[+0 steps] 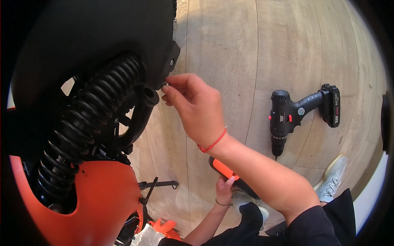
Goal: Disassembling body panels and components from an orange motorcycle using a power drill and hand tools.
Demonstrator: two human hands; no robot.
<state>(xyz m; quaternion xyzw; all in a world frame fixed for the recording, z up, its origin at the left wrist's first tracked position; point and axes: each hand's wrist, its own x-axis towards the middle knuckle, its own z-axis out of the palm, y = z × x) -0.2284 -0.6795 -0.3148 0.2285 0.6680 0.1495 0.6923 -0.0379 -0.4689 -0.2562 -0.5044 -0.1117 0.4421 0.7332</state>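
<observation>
My right hand (201,104), with a red cord round its wrist, reaches to the edge of a black panel (123,28) on an orange and black motorbike-like vehicle. Thumb and forefinger pinch a small metal screw (165,84) against or very near that edge; the fingers partly hide it. Just left of it is the open end of a black tube (150,93). Lower down, my left hand (224,189) is closed round a long orange and black part (223,167). My right forearm covers some of that part.
A black cordless drill (283,112) lies on the wooden floor (221,45) to the right. A large black coil spring (88,110) rises above an orange body panel (102,192). A stand-like black lever (162,184), an orange piece (166,226) and clear plastic wrapping (147,235) are near the bottom.
</observation>
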